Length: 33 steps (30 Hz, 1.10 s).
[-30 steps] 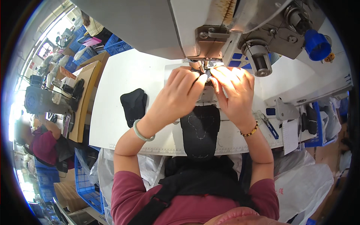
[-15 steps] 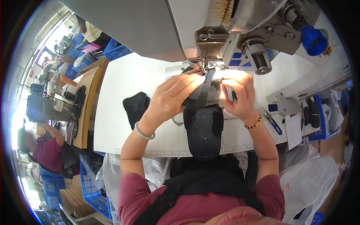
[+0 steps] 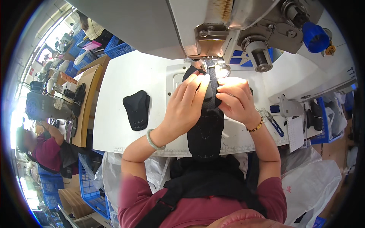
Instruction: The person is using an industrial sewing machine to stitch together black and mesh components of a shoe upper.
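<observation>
A sewing machine needle area [image 3: 208,65] is lit above the white table. Beneath it lies a black fabric piece [image 3: 190,76] with a dark grey woven strip [image 3: 213,81] running lengthwise over it. My left hand [image 3: 185,100] rests flat on the piece, left of the strip, fingers stretched toward the needle. My right hand [image 3: 236,99] has bent fingers pinching the strip's right edge; the thumb is partly hidden. Toward my body hangs a black padded part [image 3: 205,136] with pale marking lines, reaching over the table's front edge. How it joins the strip is covered by my hands.
Black cut pieces [image 3: 136,110] lie stacked at left on the white table [image 3: 110,91]. Blue-handled snips [image 3: 274,124] lie at right, beside a paper slip [image 3: 295,133]. The machine head [image 3: 133,26] overhangs the far side. A co-worker [image 3: 49,152] sits at far left.
My right hand has moved left and down onto the strip. My left hand has come slightly nearer me. More black fabric now shows beside the strip, and less strip length is exposed.
</observation>
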### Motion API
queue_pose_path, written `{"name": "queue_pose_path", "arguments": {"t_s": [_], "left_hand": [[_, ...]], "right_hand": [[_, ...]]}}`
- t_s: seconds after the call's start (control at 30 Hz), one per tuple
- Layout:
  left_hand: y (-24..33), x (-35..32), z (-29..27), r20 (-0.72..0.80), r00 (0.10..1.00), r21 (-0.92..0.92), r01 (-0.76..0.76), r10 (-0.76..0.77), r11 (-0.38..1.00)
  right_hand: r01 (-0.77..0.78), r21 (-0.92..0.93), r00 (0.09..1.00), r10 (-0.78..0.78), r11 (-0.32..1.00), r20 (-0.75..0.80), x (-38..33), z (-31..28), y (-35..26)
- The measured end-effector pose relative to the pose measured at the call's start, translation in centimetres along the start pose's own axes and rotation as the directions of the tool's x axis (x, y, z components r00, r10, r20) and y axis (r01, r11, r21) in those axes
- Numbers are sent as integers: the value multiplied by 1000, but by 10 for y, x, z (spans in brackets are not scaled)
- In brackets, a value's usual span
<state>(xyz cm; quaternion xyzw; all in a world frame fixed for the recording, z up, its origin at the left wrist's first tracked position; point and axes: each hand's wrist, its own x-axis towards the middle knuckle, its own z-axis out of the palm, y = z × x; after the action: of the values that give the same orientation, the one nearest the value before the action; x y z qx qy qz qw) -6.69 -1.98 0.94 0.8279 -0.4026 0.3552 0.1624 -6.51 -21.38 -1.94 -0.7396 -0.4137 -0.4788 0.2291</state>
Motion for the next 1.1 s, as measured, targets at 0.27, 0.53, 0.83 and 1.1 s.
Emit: {"name": "queue_pose_path", "arguments": {"t_s": [0.27, 0.53, 0.83, 1.1], "left_hand": [[-18, -2, 3, -154, 963, -35, -229, 221, 973], [-16, 2, -1, -179, 954, -28, -251, 242, 968], [-20, 5, 5, -181, 955, -2, -239, 235, 971], [-29, 10, 11, -196, 953, 12, -234, 232, 972]], "right_hand": [[48, 6, 998, -49, 999, 51, 5, -7, 1], [82, 39, 995, -84, 996, 57, 10, -16, 1], [66, 34, 995, -68, 997, 70, 8, -13, 9], [46, -38, 995, -42, 998, 94, 13, -12, 9]]}}
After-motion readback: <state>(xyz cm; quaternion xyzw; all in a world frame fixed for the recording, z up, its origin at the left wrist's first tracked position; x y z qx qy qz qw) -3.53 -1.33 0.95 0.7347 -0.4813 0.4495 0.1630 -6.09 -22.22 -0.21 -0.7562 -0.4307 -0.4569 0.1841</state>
